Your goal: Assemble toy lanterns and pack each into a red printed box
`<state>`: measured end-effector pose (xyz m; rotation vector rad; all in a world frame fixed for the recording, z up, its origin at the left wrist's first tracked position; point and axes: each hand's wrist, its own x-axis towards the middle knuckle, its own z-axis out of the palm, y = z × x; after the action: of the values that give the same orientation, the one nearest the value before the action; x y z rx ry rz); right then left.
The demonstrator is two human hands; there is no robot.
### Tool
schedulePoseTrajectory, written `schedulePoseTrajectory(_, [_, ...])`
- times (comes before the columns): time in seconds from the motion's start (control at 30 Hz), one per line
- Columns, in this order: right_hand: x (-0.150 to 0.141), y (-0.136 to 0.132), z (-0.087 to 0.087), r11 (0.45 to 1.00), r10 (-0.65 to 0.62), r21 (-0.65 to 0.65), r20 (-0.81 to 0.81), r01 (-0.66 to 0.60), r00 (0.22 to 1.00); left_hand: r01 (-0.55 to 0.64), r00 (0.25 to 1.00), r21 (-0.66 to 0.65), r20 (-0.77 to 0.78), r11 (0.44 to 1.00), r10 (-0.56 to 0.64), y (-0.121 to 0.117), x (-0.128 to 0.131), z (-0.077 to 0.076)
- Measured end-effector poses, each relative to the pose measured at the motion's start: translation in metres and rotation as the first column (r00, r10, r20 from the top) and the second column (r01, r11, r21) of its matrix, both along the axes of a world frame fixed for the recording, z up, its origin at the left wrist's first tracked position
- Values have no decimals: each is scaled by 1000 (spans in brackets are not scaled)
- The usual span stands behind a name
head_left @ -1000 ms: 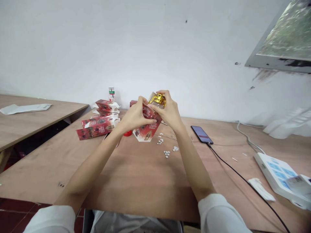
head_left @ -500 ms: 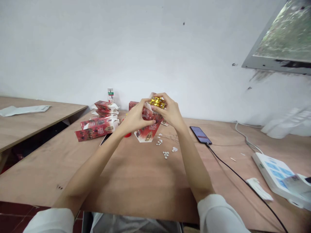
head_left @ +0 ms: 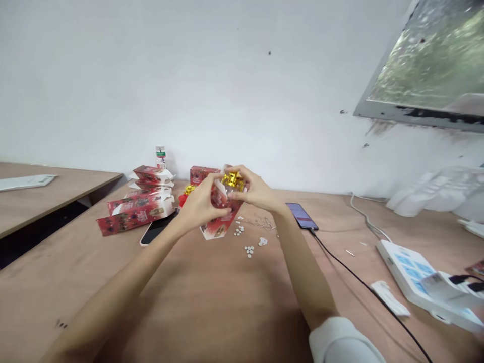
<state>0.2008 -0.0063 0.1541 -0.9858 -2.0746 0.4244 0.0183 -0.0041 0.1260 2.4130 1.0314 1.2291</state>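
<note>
Right hand (head_left: pixel 258 191) nearer left hand (head_left: pixel 199 205), arms (head_left: pixel 304 267) outstretched, fingers (head_left: pixel 240 170) curled

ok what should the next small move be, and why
Probably ease the gold piece into the red box: the right hand holds the piece at the box's upper end, while the left hand grips the box, seemingly steadying it.

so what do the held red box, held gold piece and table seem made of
Red box: probably smooth printed card, with straight edges and a white flap. Gold piece: shiny, maybe foil or metallised plastic, given bright highlights. Table: likely matt wood board, given patchy brown.
</note>
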Motion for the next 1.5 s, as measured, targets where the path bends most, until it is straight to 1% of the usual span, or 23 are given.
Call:
schedulePoseTrajectory(0.1, [-10,-19,-15,979,-129,-138,158,151,979,-15,999,-21,50,1000,16,-10,-9,-41])
schedulePoseTrajectory(0.17, [-22,-39,-27,966,-178,-141,240,215,954,35,997,15,62,999,-36,-20,-20,-70])
schedulePoseTrajectory(0.23, [-32,-56,-40,976,-133,-132,274,174,953,41,995,116,89,992,-51,-29,-31,-92])
schedulePoseTrajectory(0.27, [-36,-62,-46,984,-103,-112,284,140,953,28,994,164,96,986,-44,-32,-35,-100])
schedulePoseTrajectory(0.33, [-39,-69,-57,996,-53,-54,262,69,963,6,995,260,98,965,-33,-35,-39,-108])
schedulePoseTrajectory(0.4, [-40,-68,-68,999,-22,36,141,17,990,-12,997,310,82,951,-14,-35,-40,-109])
schedulePoseTrajectory(0.47, [-39,-65,-80,991,6,134,-95,7,995,-9,999,337,50,941,-8,-34,-40,-109])
schedulePoseTrajectory(0.53, [-39,-59,-90,986,29,161,-370,33,929,7,1000,383,24,924,-17,-34,-41,-109])
schedulePoseTrajectory(0.6, [-40,-54,-97,996,42,90,-558,10,829,34,999,447,10,894,-43,-35,-43,-110])
schedulePoseTrajectory(0.63, [-40,-51,-100,999,51,31,-608,-40,792,51,998,472,3,880,-59,-35,-44,-111])
schedulePoseTrajectory(0.7, [-42,-45,-101,978,101,-73,-653,-194,751,87,995,500,-6,862,-97,-36,-44,-112])
schedulePoseTrajectory(0.73, [-42,-42,-101,951,141,-114,-664,-286,735,99,994,503,-2,859,-113,-37,-43,-113])
schedulePoseTrajectory(0.8, [-44,-36,-101,875,203,-199,-678,-442,707,106,991,502,12,858,-130,-37,-42,-112])
schedulePoseTrajectory(0.87, [-46,-32,-101,810,214,-272,-688,-520,693,102,992,491,19,865,-128,-36,-41,-111])
schedulePoseTrajectory(0.9, [-47,-30,-101,795,207,-289,-696,-533,687,96,993,477,18,873,-119,-36,-41,-111])
schedulePoseTrajectory(0.93, [-48,-30,-100,796,200,-286,-708,-534,678,89,994,460,15,883,-108,-35,-41,-111])
schedulePoseTrajectory(1.03, [-51,-31,-97,831,223,-191,-747,-523,627,81,996,414,10,907,-93,-33,-42,-111])
schedulePoseTrajectory(1.13, [-53,-32,-95,854,232,-136,-766,-503,600,110,991,366,25,924,-128,-33,-42,-115])
schedulePoseTrajectory(1.2, [-56,-31,-96,869,150,-182,-790,-461,594,134,987,335,41,933,-157,-35,-40,-119])
schedulePoseTrajectory(1.3, [-60,-27,-99,872,-42,-303,-829,-385,557,189,975,316,50,930,-215,-37,-37,-123])
schedulePoseTrajectory(1.37, [-62,-26,-101,866,-93,-331,-844,-376,529,202,971,299,60,933,-230,-35,-37,-123])
schedulePoseTrajectory(1.43, [-61,-27,-103,852,-41,-306,-848,-425,528,196,970,268,88,943,-226,-30,-39,-123])
schedulePoseTrajectory(1.5, [-57,-27,-103,842,56,-258,-832,-475,552,216,965,214,106,953,-242,-24,-42,-124])
